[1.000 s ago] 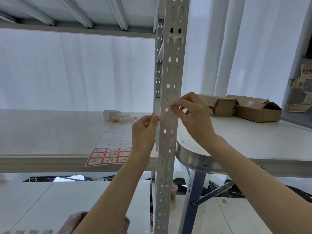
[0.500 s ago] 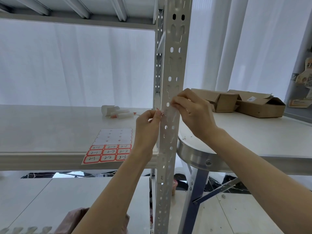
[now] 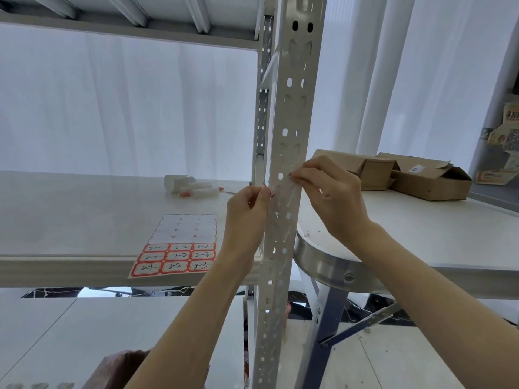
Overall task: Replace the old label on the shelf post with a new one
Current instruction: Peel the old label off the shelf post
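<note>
The white perforated shelf post (image 3: 289, 113) stands upright in the middle of the view. A pale label (image 3: 285, 193) lies across the post's front, just above shelf height. My left hand (image 3: 247, 217) pinches the label's left edge between thumb and forefinger. My right hand (image 3: 331, 197) pinches the label's upper right corner with its fingertips. A sheet of red-bordered labels (image 3: 175, 258) marked 2-1, 2-2 and 2-3 lies on the shelf board (image 3: 70, 220), left of the post. The sheet's upper rows are bare backing.
White tubes with red tips and a small white roll (image 3: 191, 188) lie further back on the shelf. Right of the post stands a round white table with a metal rim (image 3: 323, 265), carrying open cardboard boxes (image 3: 421, 178). An upper shelf (image 3: 126, 23) is overhead.
Both hands stay pinched at the same spot on the post. The right fingertips have shifted slightly toward the post's right edge. The view has tilted a little.
</note>
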